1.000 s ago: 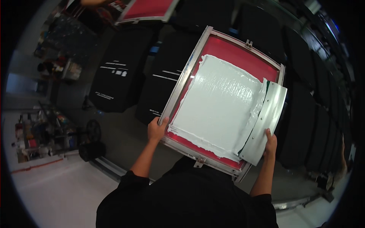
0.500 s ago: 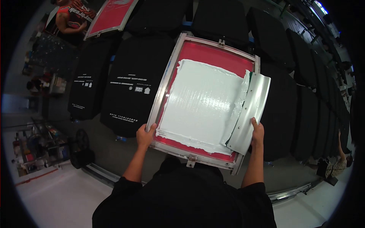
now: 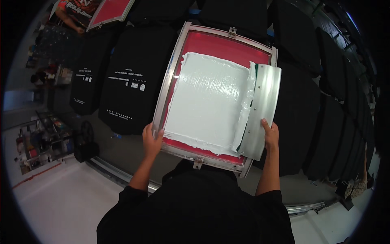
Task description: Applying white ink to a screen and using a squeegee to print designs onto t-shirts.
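Observation:
A metal screen printing frame [image 3: 170, 81] with red mesh [image 3: 219, 42] is in front of me, tilted a little. A thick layer of white ink [image 3: 203, 101] covers most of the mesh. My left hand [image 3: 152, 138] is wrapped round the lower part of the frame's left rail. Along the right side lies a wide metal squeegee [image 3: 262, 114], its green blade edge against the ink. My right hand [image 3: 270, 132] is closed at the squeegee's outer edge, thumb on top. Its other fingers are hidden underneath, so I cannot tell whether they also grip the rail below.
Black fabric-covered boards stand around the frame; one [image 3: 130, 85] bears small white prints. Another red screen [image 3: 109, 14] is at the upper left, beside a person [image 3: 77, 14]. A metal rail [image 3: 109, 173] runs behind me. Supplies [image 3: 40, 138] fill shelves at the left.
In my view, the frame, squeegee and both my hands have shifted slightly up and left, along with the surroundings. My grip looks the same.

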{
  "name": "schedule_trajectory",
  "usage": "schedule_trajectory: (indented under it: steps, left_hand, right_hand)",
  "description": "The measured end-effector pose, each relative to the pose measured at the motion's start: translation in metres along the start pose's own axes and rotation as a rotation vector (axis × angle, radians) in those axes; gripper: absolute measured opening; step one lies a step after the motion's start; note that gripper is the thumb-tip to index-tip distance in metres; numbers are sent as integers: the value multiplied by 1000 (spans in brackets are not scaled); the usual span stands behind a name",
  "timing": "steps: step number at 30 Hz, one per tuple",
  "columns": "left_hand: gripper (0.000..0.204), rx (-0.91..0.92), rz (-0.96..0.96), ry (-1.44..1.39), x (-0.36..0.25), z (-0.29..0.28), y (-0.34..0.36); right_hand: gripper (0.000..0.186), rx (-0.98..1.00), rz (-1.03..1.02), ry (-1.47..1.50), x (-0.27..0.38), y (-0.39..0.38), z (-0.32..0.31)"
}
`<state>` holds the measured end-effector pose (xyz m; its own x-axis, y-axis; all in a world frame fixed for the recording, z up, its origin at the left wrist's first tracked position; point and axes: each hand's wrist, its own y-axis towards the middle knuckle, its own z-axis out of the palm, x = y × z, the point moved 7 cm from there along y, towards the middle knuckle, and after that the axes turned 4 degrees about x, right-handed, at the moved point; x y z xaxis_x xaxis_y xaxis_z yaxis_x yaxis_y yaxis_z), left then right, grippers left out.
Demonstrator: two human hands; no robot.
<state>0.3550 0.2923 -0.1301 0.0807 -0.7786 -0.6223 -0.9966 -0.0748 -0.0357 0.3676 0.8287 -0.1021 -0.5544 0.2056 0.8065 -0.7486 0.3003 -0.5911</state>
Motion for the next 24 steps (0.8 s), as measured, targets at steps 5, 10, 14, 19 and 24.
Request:
schedule_trajectory:
  steps: [5, 10, 14, 19, 24]
  left_hand:
    - [29, 454, 340, -110, -59, 41, -109]
    - [27, 598, -68, -435, -63, 94, -159]
    - [20, 684, -346, -569, -46, 116, -168]
    - [19, 688, -591, -940, -36, 130, -186]
    - [20, 721, -602, -926, -30, 131, -189]
  right_hand:
    - [44, 196, -171, -654, 77, 28, 63]
    - [36, 275, -494, -1234, 137, 90, 148]
    - [33, 231, -963, -1508, 141, 100, 184]
    - [37, 149, -1047, -1501, 85, 67, 185]
    - [40, 262, -1007, -1386, 76, -12, 170]
